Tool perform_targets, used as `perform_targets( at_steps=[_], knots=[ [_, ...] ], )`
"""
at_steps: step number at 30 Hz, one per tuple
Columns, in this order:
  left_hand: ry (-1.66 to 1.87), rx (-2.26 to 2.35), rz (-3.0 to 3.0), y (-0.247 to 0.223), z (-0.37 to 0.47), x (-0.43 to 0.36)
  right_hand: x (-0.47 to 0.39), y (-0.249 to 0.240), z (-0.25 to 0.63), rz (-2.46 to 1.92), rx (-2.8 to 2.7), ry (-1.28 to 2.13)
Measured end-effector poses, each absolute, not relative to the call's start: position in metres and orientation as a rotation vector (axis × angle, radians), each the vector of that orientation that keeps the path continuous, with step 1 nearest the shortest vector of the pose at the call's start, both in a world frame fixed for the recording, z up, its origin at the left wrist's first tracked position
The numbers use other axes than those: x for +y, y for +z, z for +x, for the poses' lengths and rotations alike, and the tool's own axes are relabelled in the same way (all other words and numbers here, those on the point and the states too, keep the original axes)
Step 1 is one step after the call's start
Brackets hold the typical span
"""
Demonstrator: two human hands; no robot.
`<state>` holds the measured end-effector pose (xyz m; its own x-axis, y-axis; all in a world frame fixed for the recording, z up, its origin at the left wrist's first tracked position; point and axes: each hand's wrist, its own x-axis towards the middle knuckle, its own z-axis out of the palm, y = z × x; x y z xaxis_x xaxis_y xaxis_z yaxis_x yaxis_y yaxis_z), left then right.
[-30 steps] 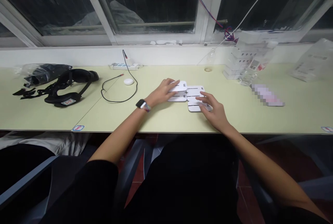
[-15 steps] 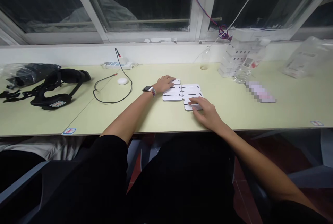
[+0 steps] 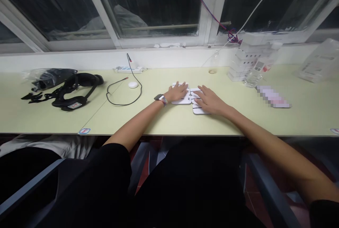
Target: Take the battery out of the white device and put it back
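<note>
Several white rounded cards marked with black lines and small letters lie side by side in two columns on the pale table. My left hand (image 3: 178, 93) rests with fingers spread over the left column, covering part of a white card (image 3: 182, 101). Over the right column lies my right hand (image 3: 210, 100), its fingers stretched out and apart. The nearest white card (image 3: 198, 110) in that column shows below my right fingers. Both hands hide portions of the cards beneath them. A watch (image 3: 160, 97) and a braided bracelet sit on my left wrist.
A black headset (image 3: 76, 90), a looped black cable (image 3: 123, 105), a white rounded case (image 3: 132, 84) and a power strip (image 3: 129, 70) are on the left. To the right stand a clear bottle (image 3: 253, 76), stacked white boxes (image 3: 238, 66) and a blurred-out flat object (image 3: 274, 96).
My right hand has moved up from the nearest right card and flattened over the column. My left hand has shifted down over the left cards. The whole view has swung slightly left.
</note>
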<state>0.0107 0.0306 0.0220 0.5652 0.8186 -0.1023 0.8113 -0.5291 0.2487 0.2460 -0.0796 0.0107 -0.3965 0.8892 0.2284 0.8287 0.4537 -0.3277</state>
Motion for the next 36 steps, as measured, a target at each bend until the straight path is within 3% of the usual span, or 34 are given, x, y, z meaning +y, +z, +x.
perform_targets(
  at_steps=[6,36],
  knots=[
    [0.077,1.360,2.581,0.015,0.017,0.015,-0.050,-0.005,0.238,-1.729,-2.374,0.339],
    [0.236,1.393,2.556,0.007,0.012,-0.037,-0.044,-0.004,0.237,-1.727,-2.362,0.342]
  ],
)
